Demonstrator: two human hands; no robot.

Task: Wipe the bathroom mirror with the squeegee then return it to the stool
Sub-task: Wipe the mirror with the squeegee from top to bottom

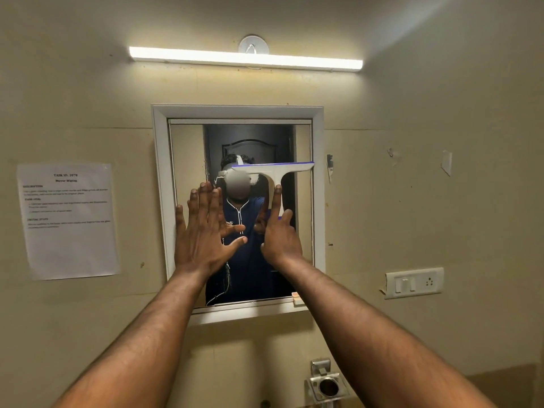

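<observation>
Nearest the camera, two bare forearms rose from the lower corners of the frame toward its centre. The left hand (206, 231) was spread flat, fingers apart, against the left part of the mirror (188, 160); this was probably to brace the body, though whether the palm actually touched the glass could not be told. The right hand (279, 234) was wrapped around the handle of the white squeegee (272, 173), index finger stretched up along the stem, likely to press the blade evenly. The blade, edged in blue, lay level across the upper right of the glass, its right end reaching the white frame (160, 172), a fitting start for a downward stroke. A smear showed on the glass at upper left, so wiping seemed unfinished. The stool was out of view. Farther off, a printed sheet (69, 220) hung at left, a switch plate (413, 282) at right, and a tube light (245, 58) glowed above.
</observation>
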